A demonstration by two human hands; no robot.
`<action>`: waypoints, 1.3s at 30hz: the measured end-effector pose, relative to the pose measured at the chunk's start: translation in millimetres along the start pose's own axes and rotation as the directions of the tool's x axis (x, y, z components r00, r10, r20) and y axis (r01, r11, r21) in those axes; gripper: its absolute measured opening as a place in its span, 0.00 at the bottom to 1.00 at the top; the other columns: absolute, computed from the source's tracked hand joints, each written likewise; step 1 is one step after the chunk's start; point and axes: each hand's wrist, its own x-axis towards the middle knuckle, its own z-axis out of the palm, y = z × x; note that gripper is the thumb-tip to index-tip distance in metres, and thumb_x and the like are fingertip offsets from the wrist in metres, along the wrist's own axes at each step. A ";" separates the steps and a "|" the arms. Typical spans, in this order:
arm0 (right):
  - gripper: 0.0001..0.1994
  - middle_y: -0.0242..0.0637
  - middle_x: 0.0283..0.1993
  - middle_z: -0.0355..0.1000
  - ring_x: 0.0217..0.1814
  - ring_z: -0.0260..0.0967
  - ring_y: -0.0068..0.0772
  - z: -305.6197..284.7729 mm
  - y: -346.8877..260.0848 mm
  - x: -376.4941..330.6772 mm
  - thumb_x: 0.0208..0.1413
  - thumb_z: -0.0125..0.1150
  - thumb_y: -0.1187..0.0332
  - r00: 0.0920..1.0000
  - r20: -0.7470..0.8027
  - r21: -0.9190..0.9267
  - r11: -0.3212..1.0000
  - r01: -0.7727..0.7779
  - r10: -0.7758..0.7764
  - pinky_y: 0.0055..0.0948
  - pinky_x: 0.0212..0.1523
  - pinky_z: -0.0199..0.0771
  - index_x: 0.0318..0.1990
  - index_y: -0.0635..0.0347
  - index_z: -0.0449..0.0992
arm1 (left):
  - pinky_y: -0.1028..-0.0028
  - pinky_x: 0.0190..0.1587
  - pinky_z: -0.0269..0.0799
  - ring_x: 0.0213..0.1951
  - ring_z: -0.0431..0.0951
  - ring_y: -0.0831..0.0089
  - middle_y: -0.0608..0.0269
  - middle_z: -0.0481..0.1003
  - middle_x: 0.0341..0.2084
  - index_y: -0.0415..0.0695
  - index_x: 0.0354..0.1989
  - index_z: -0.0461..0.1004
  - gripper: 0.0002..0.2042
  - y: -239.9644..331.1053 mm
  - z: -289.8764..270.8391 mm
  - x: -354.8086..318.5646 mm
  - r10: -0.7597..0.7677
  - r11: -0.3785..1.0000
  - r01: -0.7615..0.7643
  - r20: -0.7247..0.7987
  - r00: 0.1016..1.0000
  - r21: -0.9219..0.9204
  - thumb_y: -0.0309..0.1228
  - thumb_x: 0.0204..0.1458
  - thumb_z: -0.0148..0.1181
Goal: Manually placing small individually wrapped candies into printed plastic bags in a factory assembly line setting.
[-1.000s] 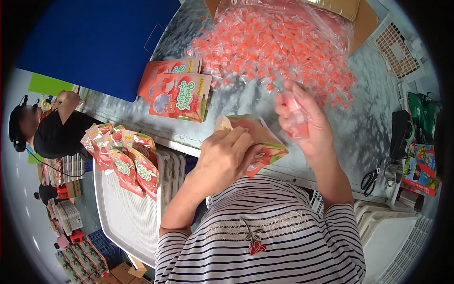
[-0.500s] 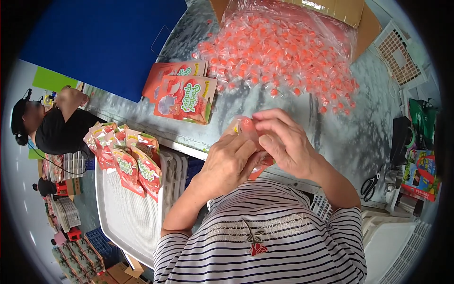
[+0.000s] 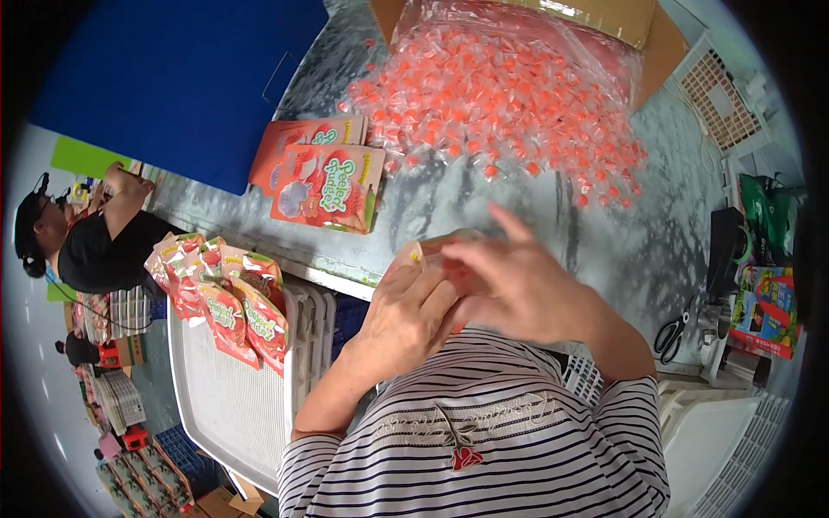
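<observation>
Over the table's front edge, my left hand is closed around a red and pink pouch; most of the pouch is hidden behind the fingers. My right hand, smeared by motion, reaches across to the pouch's upper end. Its fingers are stretched apart, one of them raised, and the fingertips nearest the pouch overlap its top. Beyond my hands lies a large heap of red candies in clear wrappers. Flat printed pouches lie to the left of the heap.
Several filled pouches rest on a white tray at the left, atop stacked trays. An open cardboard box stands behind the candies. A blue board covers the far left. Black scissors lie at the right. Another person works farther left.
My right hand has swung left and slightly down over the pouch, with one finger lifting away. My left hand, still gripping the pouch, appears slightly lower in the view.
</observation>
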 end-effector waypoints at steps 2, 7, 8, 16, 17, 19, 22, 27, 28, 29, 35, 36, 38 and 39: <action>0.25 0.49 0.42 0.75 0.48 0.72 0.51 20.1 7.8 -3.2 0.54 0.61 0.52 0.987 -0.020 -0.070 0.985 0.158 -0.159 0.54 0.72 0.39 0.48 0.68 0.72 | 0.64 0.31 0.71 0.30 0.74 0.56 0.55 0.72 0.28 0.38 0.31 0.71 0.15 1.4 -1.7 2.3 0.051 0.996 -0.050 0.021 0.998 -0.080 0.22 0.32 0.67; 0.17 0.40 0.39 0.77 0.45 0.74 0.32 4.3 50.9 6.3 0.63 0.52 0.62 0.896 -0.326 0.655 0.755 -0.016 0.302 0.36 0.55 0.69 0.47 0.70 0.73 | 0.68 0.24 0.67 0.20 0.71 0.64 0.61 0.71 0.20 0.40 0.29 0.73 0.08 -5.6 -14.0 -9.8 -0.099 0.994 0.105 -0.135 0.986 0.036 0.22 0.43 0.68; 0.15 0.38 0.39 0.78 0.44 0.74 0.29 1.7 66.4 12.0 0.64 0.51 0.63 0.803 -0.450 0.596 0.801 -0.056 0.391 0.33 0.52 0.71 0.46 0.68 0.74 | 0.68 0.24 0.67 0.20 0.71 0.64 0.61 0.71 0.20 0.40 0.29 0.73 0.08 -5.6 -18.5 -14.2 -0.095 0.994 0.101 -0.136 0.986 0.038 0.22 0.43 0.68; 0.30 0.52 0.64 0.57 0.65 0.53 0.55 44.0 205.8 23.1 0.53 0.62 0.52 0.811 -0.504 -0.383 0.764 -0.519 0.298 0.46 0.63 0.56 0.58 0.62 0.66 | 0.77 0.22 0.61 0.18 0.67 0.75 0.63 0.69 0.18 0.37 0.27 0.72 0.06 -8.1 -37.3 -44.0 -0.325 0.944 0.327 -0.236 0.916 -0.034 0.22 0.48 0.65; 0.30 0.52 0.64 0.57 0.65 0.53 0.55 49.7 206.8 25.2 0.53 0.62 0.52 0.812 -0.503 -0.384 0.766 -0.515 0.294 0.46 0.63 0.56 0.58 0.62 0.66 | 0.73 0.23 0.63 0.19 0.69 0.68 0.60 0.70 0.20 0.38 0.28 0.73 0.06 -7.9 -36.6 -45.7 -0.354 0.935 0.353 -0.212 0.911 -0.047 0.21 0.47 0.65; 0.30 0.53 0.63 0.57 0.66 0.49 0.57 62.7 202.9 30.9 0.52 0.62 0.51 0.787 -0.579 -0.460 0.711 -0.531 0.213 0.51 0.66 0.47 0.56 0.62 0.67 | 0.69 0.24 0.65 0.21 0.71 0.61 0.58 0.72 0.21 0.38 0.29 0.73 0.06 -7.1 -35.9 -49.8 -0.387 0.922 0.383 -0.188 0.903 -0.056 0.21 0.46 0.65; 0.29 0.54 0.60 0.58 0.64 0.51 0.57 71.6 202.4 36.5 0.52 0.62 0.52 0.764 -0.588 -0.367 0.755 -0.544 0.266 0.54 0.67 0.43 0.55 0.62 0.67 | 0.69 0.24 0.65 0.21 0.71 0.61 0.58 0.72 0.21 0.38 0.29 0.73 0.06 -8.0 -33.6 -51.0 -0.405 0.914 0.397 -0.183 0.896 -0.080 0.21 0.46 0.65; 0.30 0.54 0.59 0.58 0.63 0.52 0.56 89.4 194.0 26.6 0.52 0.62 0.53 0.795 -0.552 -0.449 0.713 -0.539 0.253 0.55 0.68 0.41 0.55 0.65 0.65 | 0.76 0.24 0.63 0.19 0.69 0.73 0.60 0.71 0.20 0.37 0.29 0.73 0.05 -15.1 -29.5 -48.6 -0.376 0.927 0.365 -0.197 0.906 -0.088 0.22 0.49 0.64; 0.30 0.55 0.60 0.57 0.63 0.52 0.56 92.0 192.8 24.8 0.52 0.62 0.53 0.787 -0.599 -0.483 0.718 -0.502 0.147 0.56 0.68 0.41 0.56 0.65 0.64 | 0.76 0.24 0.63 0.19 0.69 0.73 0.60 0.71 0.20 0.37 0.29 0.73 0.05 -15.3 -29.3 -47.8 -0.378 0.926 0.367 -0.195 0.905 -0.089 0.22 0.49 0.64; 0.30 0.55 0.60 0.57 0.63 0.52 0.56 91.7 194.0 26.6 0.52 0.62 0.53 0.788 -0.598 -0.483 0.718 -0.501 0.148 0.56 0.68 0.41 0.56 0.65 0.64 | 0.76 0.24 0.63 0.20 0.69 0.73 0.60 0.71 0.20 0.37 0.29 0.73 0.05 -15.4 -29.2 -47.0 -0.379 0.925 0.369 -0.191 0.906 -0.088 0.22 0.49 0.64; 0.32 0.55 0.60 0.57 0.63 0.53 0.56 75.7 207.6 37.9 0.51 0.62 0.50 0.790 -0.599 -0.506 0.703 -0.500 0.130 0.58 0.68 0.40 0.57 0.64 0.64 | 0.73 0.24 0.64 0.20 0.70 0.68 0.59 0.71 0.21 0.37 0.28 0.73 0.05 -14.5 -29.2 -44.4 -0.401 0.916 0.391 -0.177 0.899 -0.090 0.22 0.48 0.64; 0.32 0.54 0.60 0.57 0.64 0.52 0.56 74.2 204.6 36.6 0.51 0.62 0.51 0.813 -0.557 -0.497 0.715 -0.491 0.171 0.58 0.68 0.40 0.57 0.63 0.64 | 0.70 0.23 0.65 0.20 0.71 0.63 0.58 0.71 0.21 0.38 0.28 0.73 0.05 -15.1 -28.9 -45.5 -0.406 0.914 0.396 -0.174 0.897 -0.092 0.21 0.47 0.64; 0.31 0.53 0.60 0.57 0.64 0.52 0.56 77.7 197.7 32.7 0.51 0.63 0.51 0.835 -0.509 -0.489 0.728 -0.480 0.209 0.58 0.68 0.40 0.57 0.62 0.65 | 0.70 0.23 0.65 0.20 0.71 0.63 0.58 0.71 0.20 0.38 0.28 0.72 0.05 -15.6 -28.1 -47.1 -0.420 0.908 0.409 -0.183 0.889 -0.096 0.21 0.47 0.64; 0.31 0.52 0.60 0.57 0.64 0.52 0.56 82.3 192.2 27.3 0.50 0.64 0.52 0.850 -0.480 -0.468 0.756 -0.458 0.217 0.59 0.67 0.40 0.57 0.61 0.65 | 0.70 0.23 0.65 0.20 0.71 0.63 0.58 0.71 0.20 0.38 0.28 0.72 0.05 -15.0 -27.8 -47.8 -0.430 0.903 0.419 -0.189 0.883 -0.100 0.21 0.47 0.64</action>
